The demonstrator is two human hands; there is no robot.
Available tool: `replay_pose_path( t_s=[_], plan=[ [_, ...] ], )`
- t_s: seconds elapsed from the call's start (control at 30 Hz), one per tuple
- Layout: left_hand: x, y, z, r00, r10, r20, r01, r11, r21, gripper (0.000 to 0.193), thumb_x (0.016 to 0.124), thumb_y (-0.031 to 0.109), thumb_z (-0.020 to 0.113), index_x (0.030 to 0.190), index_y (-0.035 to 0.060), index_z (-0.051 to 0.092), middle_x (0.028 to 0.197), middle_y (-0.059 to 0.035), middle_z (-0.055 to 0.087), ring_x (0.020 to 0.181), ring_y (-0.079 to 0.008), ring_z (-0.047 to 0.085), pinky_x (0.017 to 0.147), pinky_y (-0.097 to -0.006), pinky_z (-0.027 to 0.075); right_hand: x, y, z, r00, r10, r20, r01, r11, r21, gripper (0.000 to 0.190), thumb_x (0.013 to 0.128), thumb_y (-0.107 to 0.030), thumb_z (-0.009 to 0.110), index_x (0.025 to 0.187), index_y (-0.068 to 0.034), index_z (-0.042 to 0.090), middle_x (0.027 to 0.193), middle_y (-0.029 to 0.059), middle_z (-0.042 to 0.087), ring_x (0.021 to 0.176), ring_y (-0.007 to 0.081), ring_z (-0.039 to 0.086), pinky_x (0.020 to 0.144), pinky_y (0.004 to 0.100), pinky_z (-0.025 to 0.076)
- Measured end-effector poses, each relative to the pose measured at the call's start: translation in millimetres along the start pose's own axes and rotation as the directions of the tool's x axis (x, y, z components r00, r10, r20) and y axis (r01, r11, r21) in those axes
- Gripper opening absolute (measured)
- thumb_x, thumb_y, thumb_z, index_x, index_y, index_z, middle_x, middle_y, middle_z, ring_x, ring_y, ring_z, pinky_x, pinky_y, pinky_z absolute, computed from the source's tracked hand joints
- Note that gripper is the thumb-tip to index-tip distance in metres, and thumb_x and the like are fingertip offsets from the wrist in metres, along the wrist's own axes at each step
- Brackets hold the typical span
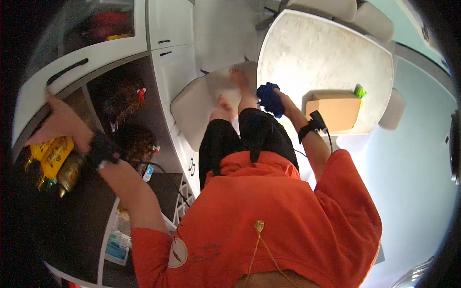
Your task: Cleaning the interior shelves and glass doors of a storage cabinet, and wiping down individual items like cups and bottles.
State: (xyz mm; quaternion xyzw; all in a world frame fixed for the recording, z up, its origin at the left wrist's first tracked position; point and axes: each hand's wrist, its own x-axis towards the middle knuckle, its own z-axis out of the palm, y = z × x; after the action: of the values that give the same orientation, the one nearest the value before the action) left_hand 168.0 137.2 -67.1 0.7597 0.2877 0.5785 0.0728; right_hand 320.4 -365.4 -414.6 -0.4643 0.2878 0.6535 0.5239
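My left hand (70, 124) is raised at the left against the lower edge of the upper cabinet (68, 81), its fingers spread. Whether it grips that edge or only rests there, I cannot see for certain. Just below it lie yellow and gold packages (57, 156) on the dark cabinet top (77, 201). In my right hand (287, 102) is a bunched dark blue cloth (270, 99), held over the near left side of the white table (335, 54). Both wrists wear black straps. My bare feet stand on a beige chair seat (194, 104).
A cardboard box (335, 111) with a green packet (359, 91) beside it stands on the table. Beige chairs (374, 23) surround the table. Open shelves hold dark brown bundles with red-and-white tops (122, 97). A black cable (329, 140) trails from my right wrist.
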Motion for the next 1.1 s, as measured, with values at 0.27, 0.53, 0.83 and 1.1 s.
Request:
replay_pose_path(
  t_s=[0.27, 0.53, 0.83, 1.1],
  plan=[
    [-273, 17, -61, 0.632, -0.071, 0.772, -0.296, 0.898, 0.325, 0.065, 0.080, 0.021, 0.062, 0.130, -0.0039, 0.028, 0.133, -0.0234, 0.032, 0.121, -0.0380, 0.034, 0.100, -0.0455, 0.028, 62, 12, -72, 0.683, -0.623, -0.380, -0.191, 0.350, -0.917, 0.049, 0.071, -0.031, 0.065, 0.106, 0.001, 0.053, 0.089, 0.0224, 0.061, 0.084, 0.0357, 0.060, 0.072, 0.0404, 0.047],
    [-465, -42, -151, -0.123, -0.707, 0.696, -0.034, 0.704, 0.709, 0.080, 0.078, 0.036, 0.062, 0.131, -0.0089, 0.022, 0.131, -0.0273, 0.030, 0.125, -0.0397, 0.026, 0.102, -0.0455, 0.023, 153, 39, -127, 0.562, -0.744, -0.362, -0.265, 0.253, -0.930, 0.066, 0.071, -0.031, 0.061, 0.129, -0.011, 0.038, 0.125, 0.0272, 0.037, 0.114, 0.0427, 0.038, 0.093, 0.0489, 0.032],
    [-572, -123, -161, -0.124, -0.834, 0.538, -0.077, 0.549, 0.833, 0.094, 0.073, 0.046, 0.063, 0.130, -0.0130, 0.017, 0.131, -0.0321, 0.026, 0.123, -0.0411, 0.026, 0.102, -0.0433, 0.024, 195, 85, -137, 0.227, -0.962, -0.150, -0.330, 0.069, -0.942, 0.077, 0.069, -0.050, 0.057, 0.131, -0.010, 0.034, 0.130, 0.0254, 0.030, 0.118, 0.0422, 0.029, 0.096, 0.0553, 0.019],
    [-617, -124, -152, 0.093, -0.883, 0.460, -0.118, 0.449, 0.886, 0.107, 0.071, 0.039, 0.067, 0.131, -0.0125, -0.005, 0.134, -0.0338, 0.013, 0.122, -0.0419, 0.027, 0.101, -0.0440, 0.026, 218, 88, -147, -0.129, -0.991, -0.025, -0.238, 0.055, -0.970, 0.071, 0.067, -0.056, 0.054, 0.118, -0.009, 0.044, 0.120, 0.0254, 0.037, 0.111, 0.0416, 0.033, 0.093, 0.0544, 0.022]
  ],
)
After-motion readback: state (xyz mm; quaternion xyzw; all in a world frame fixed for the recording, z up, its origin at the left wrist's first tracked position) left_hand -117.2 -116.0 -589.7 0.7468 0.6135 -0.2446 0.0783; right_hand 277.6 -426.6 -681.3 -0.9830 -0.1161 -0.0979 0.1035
